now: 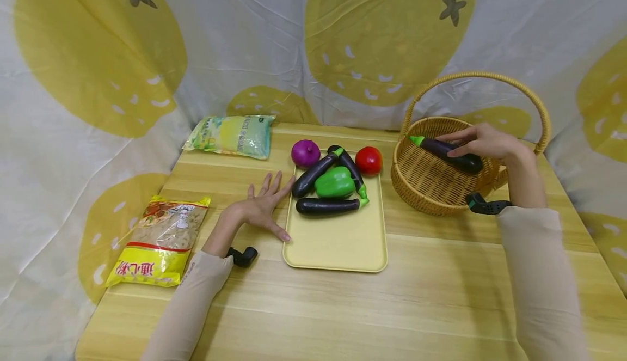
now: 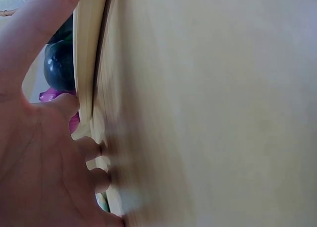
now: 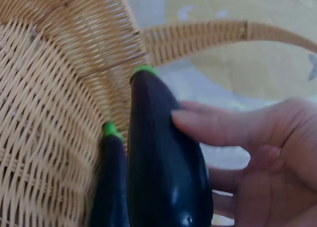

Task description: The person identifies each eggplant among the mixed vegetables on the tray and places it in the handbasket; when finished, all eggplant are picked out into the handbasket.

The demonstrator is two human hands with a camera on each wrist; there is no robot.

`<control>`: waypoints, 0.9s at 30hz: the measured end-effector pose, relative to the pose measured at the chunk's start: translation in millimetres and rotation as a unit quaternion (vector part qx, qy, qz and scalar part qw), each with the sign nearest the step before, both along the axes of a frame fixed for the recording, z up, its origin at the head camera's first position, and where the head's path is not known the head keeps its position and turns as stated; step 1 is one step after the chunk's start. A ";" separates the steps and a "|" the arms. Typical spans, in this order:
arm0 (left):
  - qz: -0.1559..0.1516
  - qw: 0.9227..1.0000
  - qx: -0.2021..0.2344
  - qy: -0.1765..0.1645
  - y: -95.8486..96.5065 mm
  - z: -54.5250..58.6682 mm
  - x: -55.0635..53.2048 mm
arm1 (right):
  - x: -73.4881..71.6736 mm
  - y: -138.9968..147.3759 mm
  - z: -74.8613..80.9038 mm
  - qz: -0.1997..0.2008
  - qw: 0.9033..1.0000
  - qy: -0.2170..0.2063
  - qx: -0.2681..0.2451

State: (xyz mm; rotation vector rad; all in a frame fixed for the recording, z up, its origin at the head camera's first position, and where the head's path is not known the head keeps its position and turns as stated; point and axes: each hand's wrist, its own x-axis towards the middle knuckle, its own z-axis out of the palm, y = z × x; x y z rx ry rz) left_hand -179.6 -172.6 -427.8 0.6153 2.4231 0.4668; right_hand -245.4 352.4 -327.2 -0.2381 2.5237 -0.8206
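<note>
My right hand (image 1: 482, 142) holds a dark purple eggplant (image 1: 448, 151) by its thick end over the opening of a wicker basket (image 1: 426, 187). In the right wrist view the fingers (image 3: 223, 128) lie across this eggplant (image 3: 163, 172), and a second eggplant (image 3: 110, 187) lies below it inside the basket (image 3: 49, 138). My left hand (image 1: 264, 208) rests flat on the table, fingers spread, against the left edge of a yellow tray (image 1: 338, 241). The left wrist view shows the palm (image 2: 34, 162) beside the tray's rim (image 2: 89, 63).
On the tray lie three eggplants (image 1: 330, 206) and a green pepper (image 1: 334, 183). A purple onion (image 1: 305, 153) and a red tomato (image 1: 368, 160) sit at its far edge. A bag of grain (image 1: 230, 135) lies at the back left, a pasta bag (image 1: 159, 241) at the left edge.
</note>
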 end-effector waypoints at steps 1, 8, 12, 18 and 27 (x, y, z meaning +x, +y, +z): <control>0.001 1.000 -0.001 -0.001 -0.4 -0.1 0.1 | -2.3 0.2 -3.4 -0.005 1.000 0.004 0.008; 0.003 1.000 -0.001 -0.004 -1.7 0.7 1.2 | -13.4 -3.8 -18.5 -0.026 0.999 0.013 0.035; 0.002 1.000 0.003 -0.004 -0.4 0.1 1.3 | -18.4 -3.1 -25.9 -0.030 0.999 0.007 0.038; 0.001 1.000 -0.002 0.000 1.8 0.3 0.4 | -24.3 -1.3 -33.5 -0.056 0.998 -0.014 0.015; 0.001 1.000 -0.003 0.002 0.5 1.8 1.2 | -27.0 -5.8 -32.3 -0.048 0.994 0.015 0.095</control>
